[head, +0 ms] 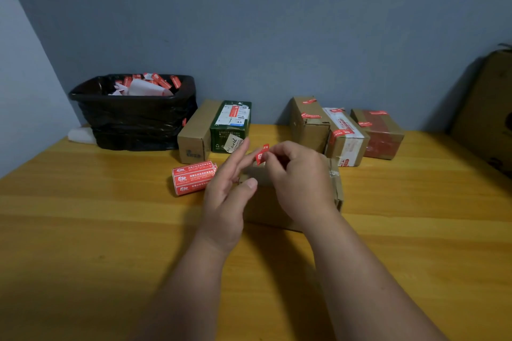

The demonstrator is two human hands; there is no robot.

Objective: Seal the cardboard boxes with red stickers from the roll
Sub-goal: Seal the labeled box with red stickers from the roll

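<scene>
pinching the red sticker (261, 154) upright, long axis vertical, your right hand (297, 180) grips it above the box (277, 202) mid-tabletop; your left hand (230, 188) is spread loose beside the roll (192, 181).

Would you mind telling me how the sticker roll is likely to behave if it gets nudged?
The sticker roll lies on its side on the smooth wooden table, so it would probably roll easily. Being wound paper, it is likely light and would slide readily. Nothing is seen blocking its near side.
</scene>
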